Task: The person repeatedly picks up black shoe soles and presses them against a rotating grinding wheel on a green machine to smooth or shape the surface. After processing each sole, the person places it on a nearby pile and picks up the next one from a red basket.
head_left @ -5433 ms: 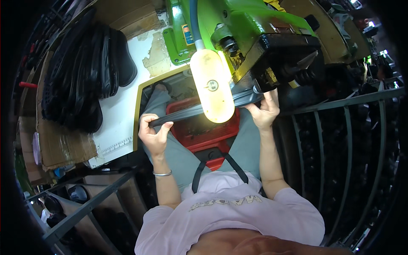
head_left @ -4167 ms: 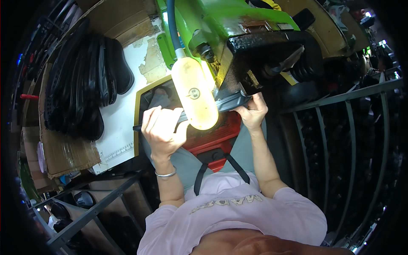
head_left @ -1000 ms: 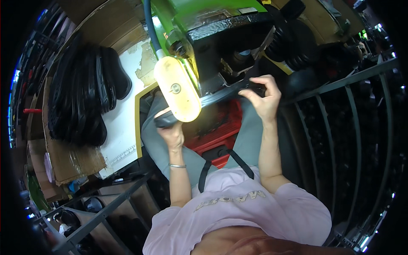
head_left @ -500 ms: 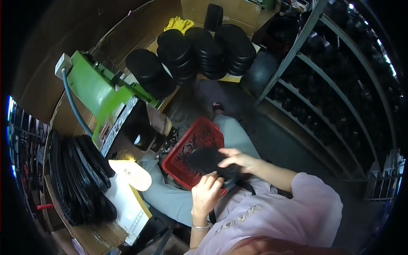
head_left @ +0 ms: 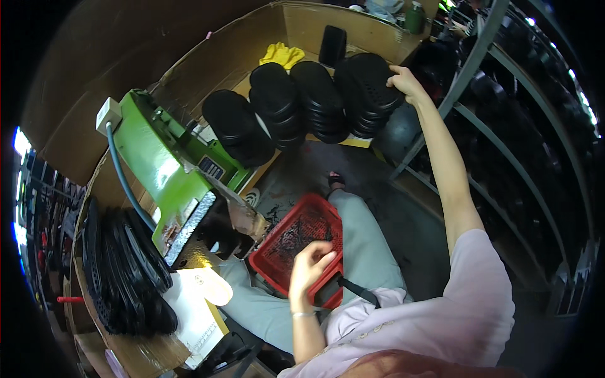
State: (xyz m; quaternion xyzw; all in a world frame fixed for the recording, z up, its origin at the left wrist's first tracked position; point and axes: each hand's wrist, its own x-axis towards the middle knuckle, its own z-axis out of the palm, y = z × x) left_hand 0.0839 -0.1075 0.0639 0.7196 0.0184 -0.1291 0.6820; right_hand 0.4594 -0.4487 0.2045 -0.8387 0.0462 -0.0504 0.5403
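Observation:
My right hand (head_left: 408, 85) reaches out to the far right stack of black shoe soles (head_left: 301, 85). Its fingers grip the edge of the top black shoe sole (head_left: 365, 77), which lies on that stack with small holes showing. Nearer to me, my left hand (head_left: 310, 268) hangs above the red plastic basket (head_left: 268, 255). Its fingers are loosely bent and apart, with nothing visible in them. Dark scraps lie in the basket, which stands between my legs.
A green machine (head_left: 157, 164) with a blue hose stands at the left. Below it, black soles (head_left: 120, 271) lie in a cardboard box beside a white sheet (head_left: 192, 309). Yellow gloves (head_left: 281, 55) lie behind the stacks. A metal rack (head_left: 485, 126) rises at the right.
Both hands were together on a black sole over the basket. My right hand has moved far forward to the right stack; my left hand has let go and stays over the basket.

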